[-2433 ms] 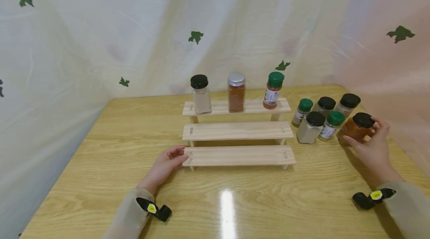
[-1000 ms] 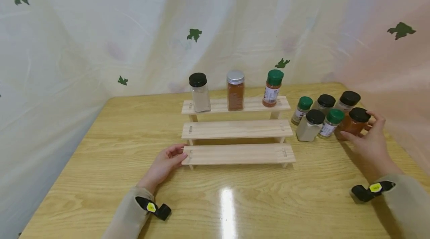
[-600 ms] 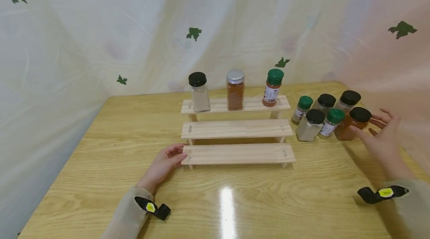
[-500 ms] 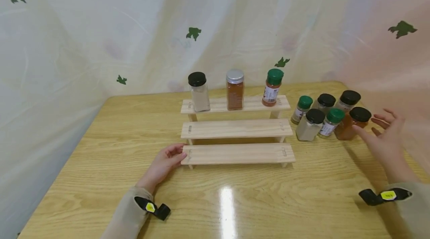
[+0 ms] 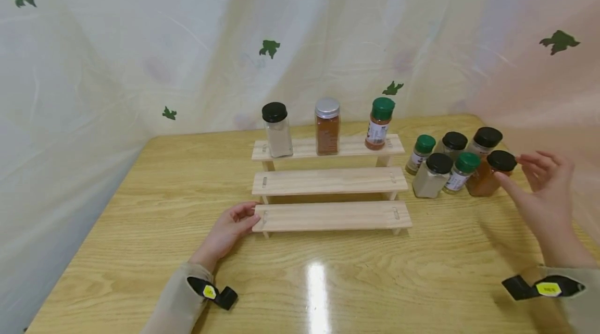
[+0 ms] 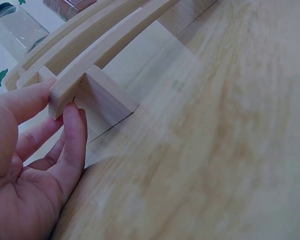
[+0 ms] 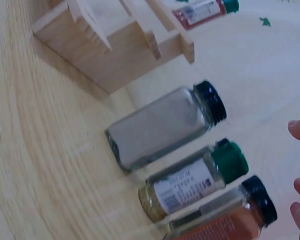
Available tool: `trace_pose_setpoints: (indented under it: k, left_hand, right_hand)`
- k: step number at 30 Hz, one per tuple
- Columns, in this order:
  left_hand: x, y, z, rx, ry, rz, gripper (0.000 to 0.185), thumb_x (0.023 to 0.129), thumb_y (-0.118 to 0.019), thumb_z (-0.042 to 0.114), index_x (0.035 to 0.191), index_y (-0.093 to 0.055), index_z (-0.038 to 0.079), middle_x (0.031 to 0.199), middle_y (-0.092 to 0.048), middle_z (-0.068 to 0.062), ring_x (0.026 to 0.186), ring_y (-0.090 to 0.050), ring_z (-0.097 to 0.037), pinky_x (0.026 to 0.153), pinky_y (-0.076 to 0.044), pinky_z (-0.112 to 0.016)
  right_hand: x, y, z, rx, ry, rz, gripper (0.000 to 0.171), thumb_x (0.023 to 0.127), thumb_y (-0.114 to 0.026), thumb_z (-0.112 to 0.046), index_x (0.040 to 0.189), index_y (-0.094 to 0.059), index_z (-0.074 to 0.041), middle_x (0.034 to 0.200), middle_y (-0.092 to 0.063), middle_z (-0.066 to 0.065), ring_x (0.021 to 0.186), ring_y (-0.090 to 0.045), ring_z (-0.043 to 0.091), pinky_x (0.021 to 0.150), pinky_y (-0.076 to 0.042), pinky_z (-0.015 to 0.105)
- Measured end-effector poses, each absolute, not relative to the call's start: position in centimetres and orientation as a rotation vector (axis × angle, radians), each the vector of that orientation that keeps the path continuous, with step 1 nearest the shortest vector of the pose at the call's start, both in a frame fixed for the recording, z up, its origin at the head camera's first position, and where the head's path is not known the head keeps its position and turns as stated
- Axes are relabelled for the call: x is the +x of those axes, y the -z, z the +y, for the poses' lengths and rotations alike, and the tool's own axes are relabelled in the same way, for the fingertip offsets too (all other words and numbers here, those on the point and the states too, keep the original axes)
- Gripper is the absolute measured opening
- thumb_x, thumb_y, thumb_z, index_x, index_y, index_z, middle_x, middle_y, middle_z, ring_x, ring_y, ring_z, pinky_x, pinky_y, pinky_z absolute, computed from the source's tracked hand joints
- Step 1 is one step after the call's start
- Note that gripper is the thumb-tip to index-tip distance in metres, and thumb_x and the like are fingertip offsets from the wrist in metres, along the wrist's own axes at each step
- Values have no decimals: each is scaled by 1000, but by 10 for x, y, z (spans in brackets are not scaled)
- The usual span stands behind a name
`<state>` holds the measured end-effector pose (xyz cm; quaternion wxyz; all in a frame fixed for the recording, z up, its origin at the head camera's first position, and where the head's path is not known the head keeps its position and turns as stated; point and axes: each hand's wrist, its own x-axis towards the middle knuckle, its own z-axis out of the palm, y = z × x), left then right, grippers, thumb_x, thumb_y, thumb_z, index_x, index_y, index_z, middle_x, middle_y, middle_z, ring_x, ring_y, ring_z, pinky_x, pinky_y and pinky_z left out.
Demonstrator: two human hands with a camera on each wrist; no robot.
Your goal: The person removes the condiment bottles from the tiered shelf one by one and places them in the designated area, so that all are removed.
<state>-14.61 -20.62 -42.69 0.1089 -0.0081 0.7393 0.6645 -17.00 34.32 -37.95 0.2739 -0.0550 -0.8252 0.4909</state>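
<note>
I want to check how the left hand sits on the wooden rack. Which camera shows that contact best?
The left wrist view: close up, the left hand's fingertips touch the end of the wooden rack's lowest step. The head view shows the hand there from afar; the right wrist view shows only the rack's other end.

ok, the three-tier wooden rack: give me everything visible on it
The wooden rack is pale, unfinished-looking slatted wood: three stepped shelves rising toward the back, on short legs, standing level mid-table. Small dark slots mark the shelf ends. The top shelf carries three upright jars: a black-capped pale one, a silver-capped brown one and a green-capped labelled one. The middle and bottom shelves are bare. The left hand touches the bottom shelf's left end with thumb and fingertips. Six more jars stand on the table by its right end, apart from it.
</note>
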Motion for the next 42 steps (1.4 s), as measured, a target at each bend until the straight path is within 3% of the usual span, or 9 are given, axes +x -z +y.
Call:
trace_pose_setpoints:
  k: [10, 16, 24, 29, 37, 42]
  left_hand:
    - [-145, 426, -206, -19, -1956, 2168, 44, 92, -56, 1, 131, -41, -15, 96, -54, 3, 84, -54, -3, 72, -48, -17]
    - [-145, 427, -206, -26, -1947, 2176, 45, 92, -56, 2, 131, -41, -14, 97, -55, 3, 83, -54, -2, 71, -48, -17]
    - [-145, 427, -206, -34, -1953, 2170, 45, 92, -56, 1, 131, -41, -14, 96, -55, 4, 82, -54, -2, 71, -48, -17]
    - [-145, 426, -206, -26, -1953, 2166, 46, 92, -56, 2, 132, -41, -14, 96, -54, 4, 83, -54, -2, 71, -48, -17]
    - [-145, 425, -206, -34, -1941, 2180, 45, 92, -57, 2, 131, -42, -14, 96, -54, 4, 82, -53, -2, 70, -47, -16]
    - [-145, 425, -206, -59, -1936, 2188, 45, 92, -57, 2, 131, -42, -13, 96, -53, 4, 83, -52, -2, 70, -47, -16]
  right_hand:
    - [-163, 362, 302, 10, -1396, -2206, 63, 86, -61, 7, 135, -31, -20, 118, -43, -18, 114, -45, -5, 101, -33, 9]
    - [-169, 360, 278, 167, -1529, -2023, 58, 81, -55, 22, 130, -40, -5, 116, -49, -5, 113, -50, 5, 96, -39, 9]
    - [-179, 360, 249, 385, -1593, -1980, 53, 83, -56, 17, 129, -40, -5, 120, -48, -2, 112, -50, 5, 97, -38, 11]
    - [-187, 361, 234, 434, -1654, -1926, 51, 80, -57, 22, 125, -42, 1, 117, -48, 2, 109, -52, 9, 96, -39, 12]
    - [-195, 356, 213, 381, -1553, -2042, 50, 82, -58, 18, 126, -39, 3, 117, -46, -8, 109, -51, 5, 96, -40, 13]
    - [-201, 352, 202, 393, -1574, -2070, 48, 85, -59, 12, 126, -39, -2, 118, -45, -12, 111, -49, 7, 97, -39, 16]
